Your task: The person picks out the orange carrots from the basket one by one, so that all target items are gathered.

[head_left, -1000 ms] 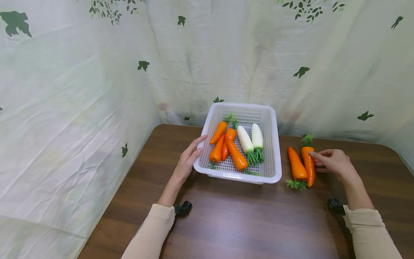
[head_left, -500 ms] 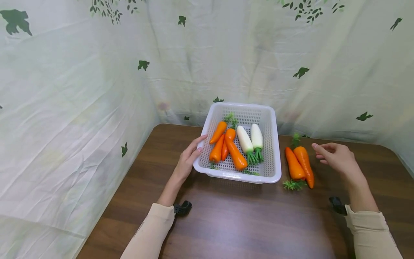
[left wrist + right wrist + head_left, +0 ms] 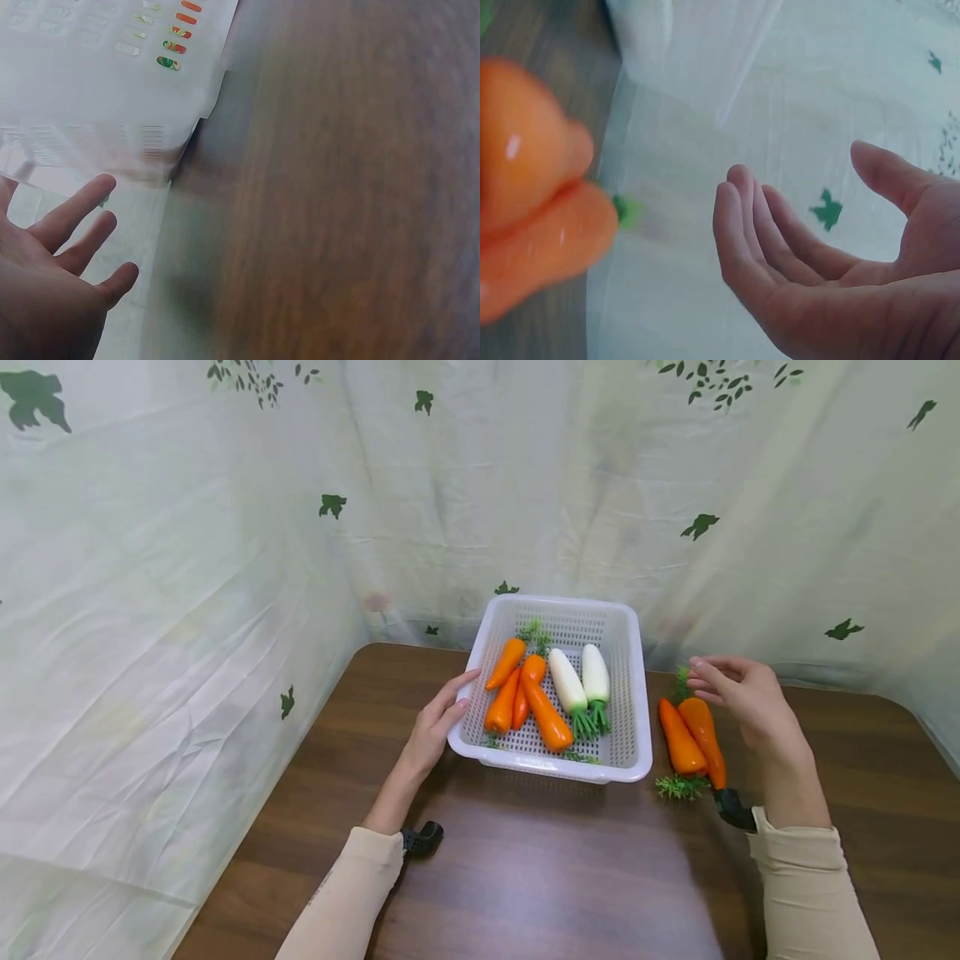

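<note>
My left hand (image 3: 435,720) rests at the left rim of a white plastic basket (image 3: 555,767), its fingers extended in the left wrist view. Several orange carrots (image 3: 549,720) lie inside, beside two white radishes (image 3: 567,682) with green tops. To the right of the basket, two more carrots lie side by side on the table: one (image 3: 681,739) with its leafy top toward me, the other (image 3: 702,727) with its top pointing away. Over the far ends of these two hovers my right hand (image 3: 750,697). Its fingers are loosely bent, thumb apart, with nothing held in the right wrist view.
The brown wooden table (image 3: 540,877) has a far edge just behind the basket. A pale curtain (image 3: 480,485) with leaf prints hangs behind and to the left. Each wrist carries a black camera mount (image 3: 423,839).
My right hand has let go of the right-hand carrot, after its leafy top swung left, close against the other carrot. The hand then rose and moved left above them. My left hand stays put.
</note>
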### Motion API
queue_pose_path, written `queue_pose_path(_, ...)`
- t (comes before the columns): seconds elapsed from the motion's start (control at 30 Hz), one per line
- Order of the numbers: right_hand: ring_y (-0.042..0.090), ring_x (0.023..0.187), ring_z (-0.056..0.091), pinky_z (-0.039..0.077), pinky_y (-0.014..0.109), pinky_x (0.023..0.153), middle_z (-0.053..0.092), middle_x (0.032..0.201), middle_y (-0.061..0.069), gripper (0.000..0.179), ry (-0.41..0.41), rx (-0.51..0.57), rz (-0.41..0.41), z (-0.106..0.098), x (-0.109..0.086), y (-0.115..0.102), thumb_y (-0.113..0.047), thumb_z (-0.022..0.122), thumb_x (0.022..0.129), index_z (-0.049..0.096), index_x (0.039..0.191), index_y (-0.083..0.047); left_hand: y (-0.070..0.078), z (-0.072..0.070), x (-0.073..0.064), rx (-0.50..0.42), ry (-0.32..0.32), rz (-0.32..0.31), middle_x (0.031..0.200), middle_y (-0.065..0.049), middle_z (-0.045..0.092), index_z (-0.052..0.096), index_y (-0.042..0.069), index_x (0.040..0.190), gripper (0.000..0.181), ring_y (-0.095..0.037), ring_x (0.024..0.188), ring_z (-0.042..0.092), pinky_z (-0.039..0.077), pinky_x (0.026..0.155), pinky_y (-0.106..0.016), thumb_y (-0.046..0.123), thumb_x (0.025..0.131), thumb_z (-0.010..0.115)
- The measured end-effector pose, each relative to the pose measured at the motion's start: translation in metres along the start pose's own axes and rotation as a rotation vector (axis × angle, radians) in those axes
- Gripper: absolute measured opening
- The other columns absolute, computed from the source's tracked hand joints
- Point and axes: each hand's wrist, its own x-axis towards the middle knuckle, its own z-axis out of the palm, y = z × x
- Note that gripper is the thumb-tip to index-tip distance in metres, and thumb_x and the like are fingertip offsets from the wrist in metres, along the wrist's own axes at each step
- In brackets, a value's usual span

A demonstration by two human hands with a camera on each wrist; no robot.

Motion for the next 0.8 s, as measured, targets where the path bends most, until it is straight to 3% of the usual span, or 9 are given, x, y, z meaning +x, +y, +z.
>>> queue_pose_path(0.1, -0.006, 0.093, 0.068, 0.055, 0.012, 0.086, 0.066, 0.108, -0.016, 0.073, -0.005, 0.031, -0.007, 0.009, 0.0, -0.01, -0.044, 0.059, 0.106, 0.042, 0.153, 0.01, -0.007, 0.003, 0.001, -0.023, -0.004, 0.008, 0.156, -0.027, 0.05, 0.047, 0.004, 0.157, 0.048, -0.048, 0.123, 0.061, 0.058, 0.09, -0.028, 0.012, 0.11, 0.047)
queue_pose_path(0.2, -0.005, 0.097, 0.067, 0.055, 0.013, 0.088, 0.064, 0.124, 0.001, 0.073, -0.037, 0.034, 0.0, 0.016, 0.005, -0.025, -0.044, 0.06, 0.106, 0.042, 0.153, 0.008, -0.023, 0.006, 0.003, -0.052, 0.004, 0.009, 0.156, -0.025, 0.05, 0.046, 0.007, 0.158, 0.049, -0.048, 0.124, 0.061, 0.059, 0.09, -0.029, 0.013, 0.11, 0.046)
queue_pose_path(0.3, 0.0, 0.1, 0.068, 0.056, 0.016, 0.089, 0.057, 0.141, 0.018, 0.077, -0.1, 0.044, 0.028, 0.022, 0.019, -0.045, -0.046, 0.059, 0.106, 0.038, 0.156, 0.008, -0.038, 0.007, 0.006, -0.043, 0.031, 0.006, 0.157, -0.02, 0.051, 0.047, 0.012, 0.159, 0.049, -0.044, 0.123, 0.062, 0.059, 0.089, -0.028, 0.017, 0.11, 0.046)
queue_pose_path(0.4, 0.008, 0.105, 0.07, 0.058, 0.019, 0.089, 0.052, 0.148, 0.026, 0.08, -0.159, 0.031, 0.065, 0.027, 0.037, -0.067, -0.047, 0.057, 0.106, 0.034, 0.158, 0.009, -0.042, 0.003, 0.007, -0.02, 0.048, 0.013, 0.157, -0.013, 0.053, 0.049, 0.019, 0.158, 0.048, -0.04, 0.122, 0.063, 0.059, 0.088, -0.027, 0.021, 0.11, 0.047)
queue_pose_path(0.53, 0.019, 0.115, 0.069, 0.056, 0.031, 0.101, 0.052, 0.15, 0.027, 0.08, -0.207, 0.023, 0.128, 0.04, 0.058, -0.09, -0.048, 0.058, 0.106, 0.035, 0.158, 0.008, -0.042, -0.002, 0.009, -0.004, 0.039, 0.017, 0.158, -0.012, 0.052, 0.048, 0.021, 0.159, 0.048, -0.04, 0.123, 0.062, 0.058, 0.088, -0.027, 0.022, 0.111, 0.048)
queue_pose_path(0.63, 0.024, 0.119, 0.066, 0.048, 0.042, 0.113, 0.051, 0.15, 0.025, 0.076, -0.263, 0.103, 0.206, 0.055, 0.071, -0.099, -0.044, 0.058, 0.107, 0.035, 0.158, 0.007, -0.037, -0.004, 0.008, 0.004, 0.021, 0.004, 0.159, -0.018, 0.05, 0.047, 0.015, 0.16, 0.049, -0.043, 0.124, 0.061, 0.057, 0.089, -0.027, 0.019, 0.111, 0.047)
queue_pose_path(0.8, 0.037, 0.134, 0.057, 0.043, 0.052, 0.118, 0.054, 0.143, 0.024, 0.063, -0.331, 0.214, 0.324, 0.08, 0.084, -0.101, -0.038, 0.056, 0.109, 0.041, 0.152, 0.005, -0.011, -0.004, 0.004, -0.003, -0.013, -0.002, 0.157, -0.024, 0.05, 0.046, 0.006, 0.158, 0.049, -0.044, 0.124, 0.061, 0.058, 0.091, -0.03, 0.014, 0.11, 0.048)
